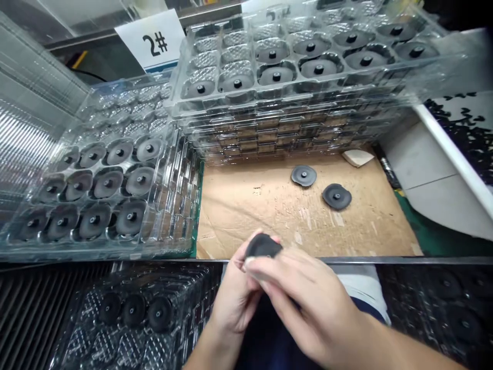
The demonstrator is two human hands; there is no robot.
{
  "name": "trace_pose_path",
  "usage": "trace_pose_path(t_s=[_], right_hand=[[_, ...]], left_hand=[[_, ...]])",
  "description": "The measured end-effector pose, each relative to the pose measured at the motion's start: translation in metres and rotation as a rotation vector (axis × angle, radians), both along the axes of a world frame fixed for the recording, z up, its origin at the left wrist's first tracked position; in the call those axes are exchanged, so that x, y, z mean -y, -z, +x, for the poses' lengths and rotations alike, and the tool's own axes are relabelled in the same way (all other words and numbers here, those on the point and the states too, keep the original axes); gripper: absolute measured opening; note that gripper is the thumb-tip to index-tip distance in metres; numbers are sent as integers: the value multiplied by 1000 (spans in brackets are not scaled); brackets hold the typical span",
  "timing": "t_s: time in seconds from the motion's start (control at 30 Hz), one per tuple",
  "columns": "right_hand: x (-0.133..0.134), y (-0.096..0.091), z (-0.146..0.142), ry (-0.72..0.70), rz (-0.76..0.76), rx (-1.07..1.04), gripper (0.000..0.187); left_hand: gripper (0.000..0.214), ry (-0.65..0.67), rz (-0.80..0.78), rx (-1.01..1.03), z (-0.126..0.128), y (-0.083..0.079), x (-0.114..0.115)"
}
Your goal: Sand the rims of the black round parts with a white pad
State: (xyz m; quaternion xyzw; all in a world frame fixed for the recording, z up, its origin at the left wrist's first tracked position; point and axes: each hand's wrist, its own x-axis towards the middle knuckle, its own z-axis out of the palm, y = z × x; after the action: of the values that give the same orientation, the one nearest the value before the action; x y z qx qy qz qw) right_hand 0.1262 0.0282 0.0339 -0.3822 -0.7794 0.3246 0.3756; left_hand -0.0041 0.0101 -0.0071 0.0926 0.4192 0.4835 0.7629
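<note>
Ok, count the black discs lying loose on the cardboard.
2. One black disc lies nearer the stacked trays; the other disc lies to its right, closer to the person. The left hand and right hand, with another disc between them, cover some cardboard, possibly hiding more.

Factory or workshop, assembly-type bench: clear plastic trays (pixel 188 177) in tall stacks, many cells filled with matching round black parts (pixel 337 197), cardboard sheet (pixel 246 205) over a green surface (pixel 429 221). Printed "2#" sign (pixel 154 45) at the back, white-edged bin (pixel 454 156) of small black pieces (pixel 449 121) at right, more loaded trays below bench level.
</note>
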Motion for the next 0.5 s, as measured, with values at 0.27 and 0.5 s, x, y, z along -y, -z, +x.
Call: trace_pose_path(t_s=[0.27, 0.5], right_hand=[[-3, 4, -2, 65, 63, -24, 25], [5, 23, 44, 199, -258, -27, 18]], left_hand=[[63, 53, -18, -31, 2, -3, -1], [65, 37, 16, 78, -1, 6, 2]])
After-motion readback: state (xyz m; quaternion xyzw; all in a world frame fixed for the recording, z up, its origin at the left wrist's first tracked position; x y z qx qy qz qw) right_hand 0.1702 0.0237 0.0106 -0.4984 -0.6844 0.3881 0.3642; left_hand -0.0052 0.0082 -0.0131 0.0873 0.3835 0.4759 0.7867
